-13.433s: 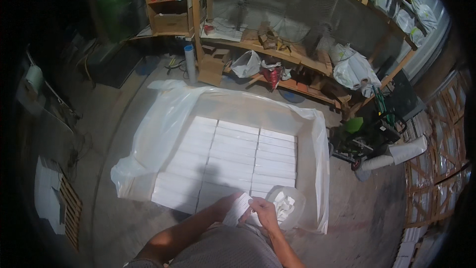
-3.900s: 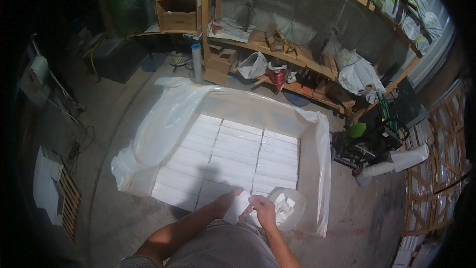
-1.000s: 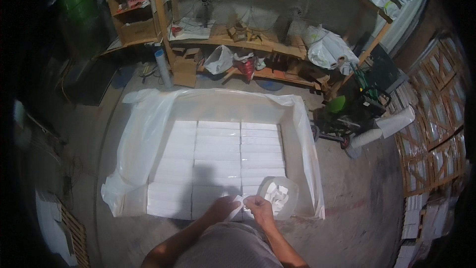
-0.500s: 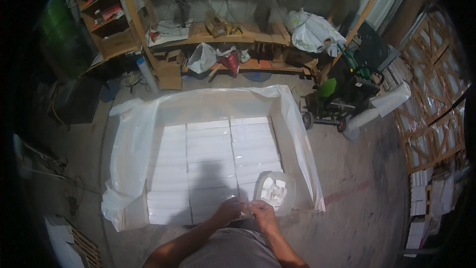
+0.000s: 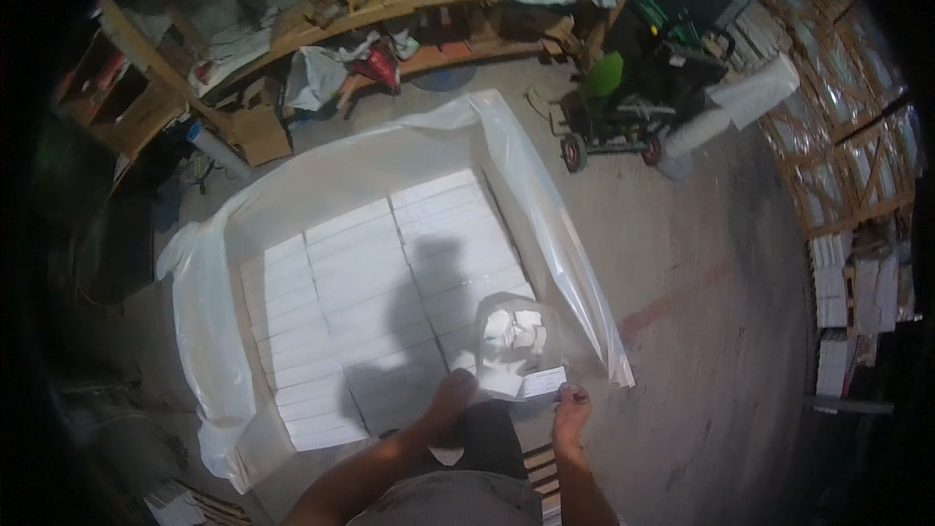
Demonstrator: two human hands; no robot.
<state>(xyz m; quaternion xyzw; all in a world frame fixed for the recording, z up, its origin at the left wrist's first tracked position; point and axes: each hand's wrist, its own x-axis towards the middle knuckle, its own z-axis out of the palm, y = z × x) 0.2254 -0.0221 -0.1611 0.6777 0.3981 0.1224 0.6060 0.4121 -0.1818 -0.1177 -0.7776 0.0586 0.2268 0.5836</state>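
Observation:
My left hand (image 5: 454, 395) is at the near edge of the lined box, back of the hand up, its fingertips hidden. My right hand (image 5: 573, 411) is by the box's near right corner, fingers curled into a pinch; what lies in them is too small to make out. Between the hands are a small white piece (image 5: 502, 385) and a white printed slip (image 5: 543, 383), whose right end meets my right fingertips. Just beyond sits a translucent tub (image 5: 555, 323) holding several small white pieces (image 5: 527, 319). It stands on white stacks (image 5: 355, 278) packed in rows inside the box.
Clear plastic sheeting (image 5: 531, 170) drapes over the box walls. Behind are a wooden shelf (image 5: 429, 2) with bags and a wheeled machine (image 5: 623, 112). A pale roll (image 5: 696, 131) leans beside it. Wrapped crates (image 5: 847, 127) stand at the right; pallet slats (image 5: 542, 475) show below my hands.
My hands were together and have parted, the right one moving rightward. The white piece and printed slip now show between them. The whole view has turned and shifted.

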